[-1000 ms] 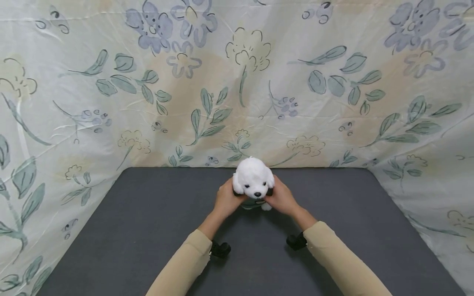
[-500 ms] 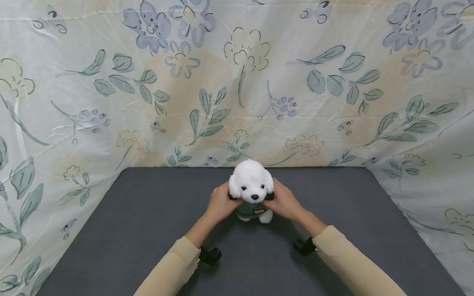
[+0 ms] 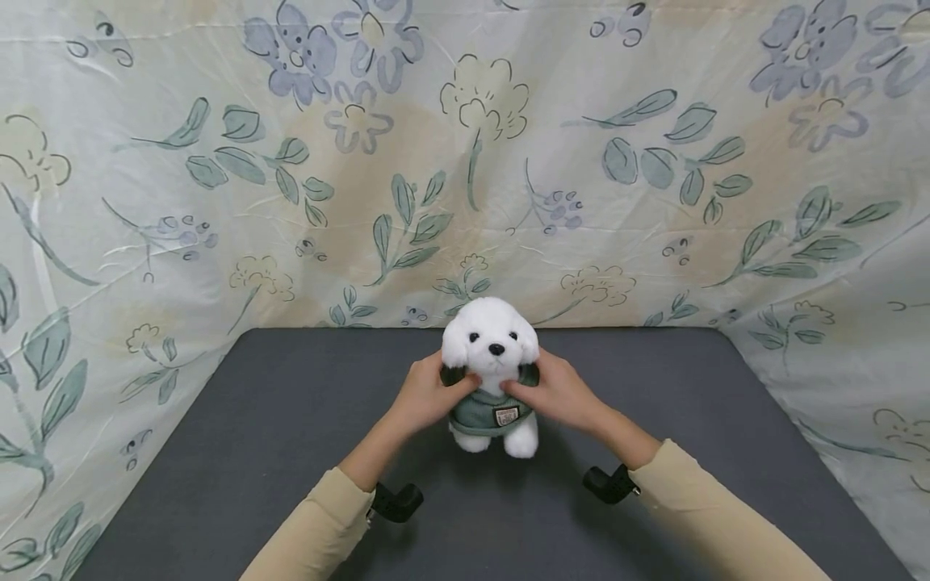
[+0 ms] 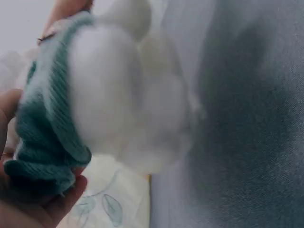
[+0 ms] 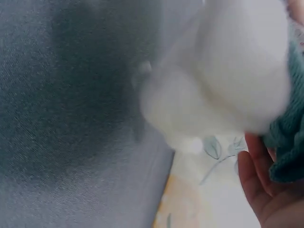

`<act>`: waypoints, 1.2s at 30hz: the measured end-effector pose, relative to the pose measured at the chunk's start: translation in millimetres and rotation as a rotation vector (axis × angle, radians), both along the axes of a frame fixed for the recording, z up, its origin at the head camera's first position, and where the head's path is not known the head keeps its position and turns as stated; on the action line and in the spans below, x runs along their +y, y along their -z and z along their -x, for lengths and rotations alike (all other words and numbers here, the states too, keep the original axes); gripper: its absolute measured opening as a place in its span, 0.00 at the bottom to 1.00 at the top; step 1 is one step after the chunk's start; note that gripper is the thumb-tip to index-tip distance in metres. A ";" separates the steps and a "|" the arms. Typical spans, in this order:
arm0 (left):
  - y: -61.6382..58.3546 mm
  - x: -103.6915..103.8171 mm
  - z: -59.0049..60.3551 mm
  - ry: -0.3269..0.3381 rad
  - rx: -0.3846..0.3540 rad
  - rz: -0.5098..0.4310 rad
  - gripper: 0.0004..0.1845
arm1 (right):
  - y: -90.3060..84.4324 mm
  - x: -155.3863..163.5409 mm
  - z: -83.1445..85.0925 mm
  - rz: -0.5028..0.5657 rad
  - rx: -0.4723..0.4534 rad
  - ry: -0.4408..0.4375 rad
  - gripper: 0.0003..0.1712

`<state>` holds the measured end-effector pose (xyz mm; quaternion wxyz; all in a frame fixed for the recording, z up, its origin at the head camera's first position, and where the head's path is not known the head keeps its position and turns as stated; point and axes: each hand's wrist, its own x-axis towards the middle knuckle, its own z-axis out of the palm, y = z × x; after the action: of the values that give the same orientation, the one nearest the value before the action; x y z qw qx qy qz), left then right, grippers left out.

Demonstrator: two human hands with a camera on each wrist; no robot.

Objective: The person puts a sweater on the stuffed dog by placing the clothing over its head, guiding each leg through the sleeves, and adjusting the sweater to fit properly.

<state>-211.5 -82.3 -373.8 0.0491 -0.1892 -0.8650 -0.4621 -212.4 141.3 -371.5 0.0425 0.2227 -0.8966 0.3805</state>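
A white plush dog (image 3: 492, 347) in a green knitted sweater (image 3: 492, 413) stands upright near the back of the dark grey table (image 3: 254, 452), facing me. My left hand (image 3: 424, 395) grips its left side at the sweater's collar, thumb across the front. My right hand (image 3: 558, 393) grips the other side the same way. In the left wrist view the sweater (image 4: 42, 142) and white fur (image 4: 128, 109) fill the frame, with my palm (image 4: 28, 209) under the knit. The right wrist view shows white fur (image 5: 223, 80) and a bit of sweater (image 5: 289, 147) by my palm (image 5: 266, 194).
A flowered cloth backdrop (image 3: 465, 161) hangs behind the table and wraps both sides. Black wrist camera mounts (image 3: 395, 502) (image 3: 609, 484) sit under my beige sleeves. The table's back edge runs just behind the toy.
The toy has been raised and tipped upright toward me, so its sweater and feet now show. Both hands came a little nearer with it, thumbs moving onto the collar.
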 end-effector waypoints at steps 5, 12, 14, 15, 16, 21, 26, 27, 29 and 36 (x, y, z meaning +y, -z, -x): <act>-8.2 -2.0 -1.3 0.002 -0.105 0.008 0.18 | -11.4 0.9 -1.3 -0.016 -0.134 0.021 0.33; -6.4 -1.2 0.0 -0.012 -0.244 0.067 0.23 | -16.5 1.9 2.5 -0.080 -0.339 0.052 0.32; -2.9 -0.8 1.4 -0.003 -0.271 0.082 0.23 | -16.4 2.8 4.0 -0.092 -0.397 0.051 0.32; -1.3 -0.5 1.9 0.004 -0.282 0.089 0.24 | -15.9 3.1 4.7 -0.094 -0.424 0.050 0.32; 1.1 -0.3 2.7 0.008 -0.295 0.094 0.24 | -15.5 3.2 5.2 -0.092 -0.455 0.049 0.32; 16.1 1.8 5.3 0.013 -0.359 0.108 0.24 | -3.1 4.8 9.2 -0.071 -0.575 0.040 0.32; 31.6 3.6 6.8 -0.006 -0.416 0.047 0.25 | 13.1 4.9 12.8 -0.047 -0.625 0.051 0.34; 34.2 3.6 7.2 -0.013 -0.423 0.027 0.25 | 15.7 4.5 13.6 -0.037 -0.629 0.057 0.34; 39.4 3.4 8.3 -0.028 -0.423 0.001 0.25 | 20.3 3.8 15.1 -0.010 -0.641 0.063 0.33; 56.6 1.2 14.1 -0.074 -0.340 0.047 0.27 | 34.3 1.6 17.6 0.070 -0.695 0.090 0.32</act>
<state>-225.6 -81.1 -430.5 -0.0855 -0.0774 -0.8777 -0.4651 -230.0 142.9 -405.8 -0.2410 0.0385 -0.8528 0.4617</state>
